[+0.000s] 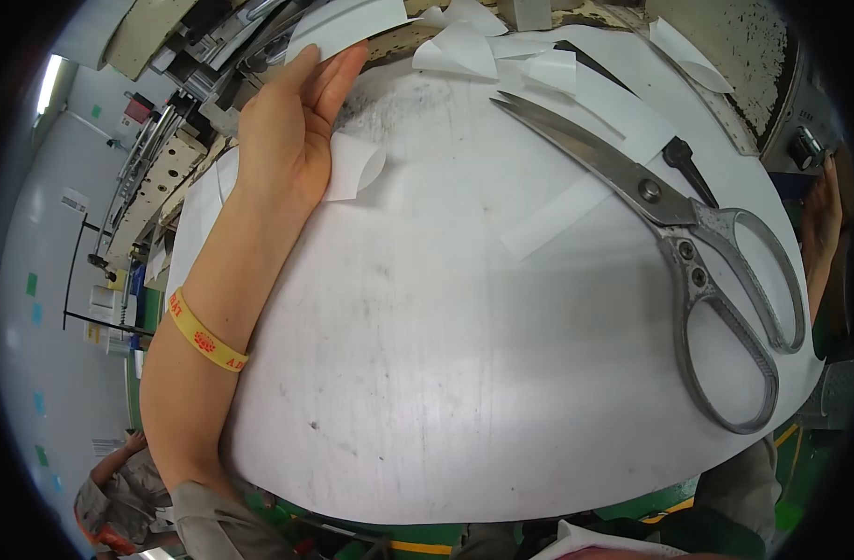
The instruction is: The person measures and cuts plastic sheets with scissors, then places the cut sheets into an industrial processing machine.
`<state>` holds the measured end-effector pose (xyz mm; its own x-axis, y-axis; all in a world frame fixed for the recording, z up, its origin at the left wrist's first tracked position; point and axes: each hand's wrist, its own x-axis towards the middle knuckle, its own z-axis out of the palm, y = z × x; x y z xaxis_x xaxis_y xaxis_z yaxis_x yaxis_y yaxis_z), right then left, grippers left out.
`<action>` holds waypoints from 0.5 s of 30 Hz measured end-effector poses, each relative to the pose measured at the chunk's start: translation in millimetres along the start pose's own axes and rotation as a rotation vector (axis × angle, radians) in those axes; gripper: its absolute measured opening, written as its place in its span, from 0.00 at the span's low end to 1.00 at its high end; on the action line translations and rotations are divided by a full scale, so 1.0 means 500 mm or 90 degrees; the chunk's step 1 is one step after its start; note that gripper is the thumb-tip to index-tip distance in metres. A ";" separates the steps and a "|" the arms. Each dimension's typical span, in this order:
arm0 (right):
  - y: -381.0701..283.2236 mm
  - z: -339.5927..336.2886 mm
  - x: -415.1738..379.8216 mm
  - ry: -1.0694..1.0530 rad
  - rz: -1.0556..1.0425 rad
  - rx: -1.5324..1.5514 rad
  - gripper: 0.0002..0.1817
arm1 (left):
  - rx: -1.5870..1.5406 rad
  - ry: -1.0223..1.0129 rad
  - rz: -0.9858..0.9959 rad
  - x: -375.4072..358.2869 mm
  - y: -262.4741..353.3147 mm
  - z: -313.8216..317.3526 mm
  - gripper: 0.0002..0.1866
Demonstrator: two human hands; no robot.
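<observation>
My left hand (296, 131) reaches to the back left of the white work surface (427, 336), palm partly turned up. Its fingers are stretched out and the thumb is apart, with the fingertips at the lower edge of a white sheet (347, 26). A curled white piece (357, 168) lies beside the wrist. At the far right edge, my right hand (822, 210) points upward beside the machine, its fingertips right at a dark metal knob (805, 147). The fingers there look extended, partly lost in the dark edge of the view.
Large metal scissors (651, 191) lie slightly spread on the right side. A dark-headed tool (679, 154) sits behind them. Several curled white scraps (457, 51) lie along the back by the machine (740, 65). Another person (123, 495) is at lower left.
</observation>
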<state>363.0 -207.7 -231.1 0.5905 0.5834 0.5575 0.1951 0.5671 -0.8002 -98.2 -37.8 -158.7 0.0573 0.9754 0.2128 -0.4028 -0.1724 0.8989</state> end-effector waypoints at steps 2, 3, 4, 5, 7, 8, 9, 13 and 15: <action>0.001 0.001 -0.001 0.006 0.003 0.002 0.22 | 0.005 -0.002 0.000 -0.003 0.001 0.002 0.14; 0.001 0.001 0.000 0.009 0.003 0.003 0.23 | 0.004 0.002 -0.001 -0.004 0.000 0.003 0.14; 0.000 -0.001 -0.001 0.010 0.003 0.003 0.23 | 0.003 -0.001 -0.003 -0.004 0.001 0.002 0.14; -0.001 0.000 0.000 0.013 0.003 0.003 0.23 | 0.002 -0.005 -0.005 -0.004 0.001 0.002 0.14; -0.002 0.000 0.000 0.017 0.004 0.003 0.23 | 0.011 -0.001 -0.002 -0.006 0.001 0.005 0.15; -0.003 -0.002 0.001 0.020 0.003 0.003 0.23 | 0.015 0.001 -0.001 -0.007 0.002 0.005 0.15; 0.000 -0.002 0.001 0.021 0.000 0.001 0.23 | 0.007 -0.003 -0.004 -0.006 0.001 0.003 0.15; -0.003 -0.005 0.005 0.028 0.001 0.002 0.24 | -0.002 -0.015 -0.007 -0.002 -0.001 0.000 0.16; -0.003 -0.006 0.006 0.032 0.001 0.002 0.24 | 0.002 -0.008 -0.010 -0.001 0.000 0.001 0.16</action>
<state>366.7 -208.6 -228.7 0.6292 0.5551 0.5440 0.1911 0.5679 -0.8006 -97.7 -38.4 -158.8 0.0752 0.9762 0.2035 -0.3992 -0.1575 0.9032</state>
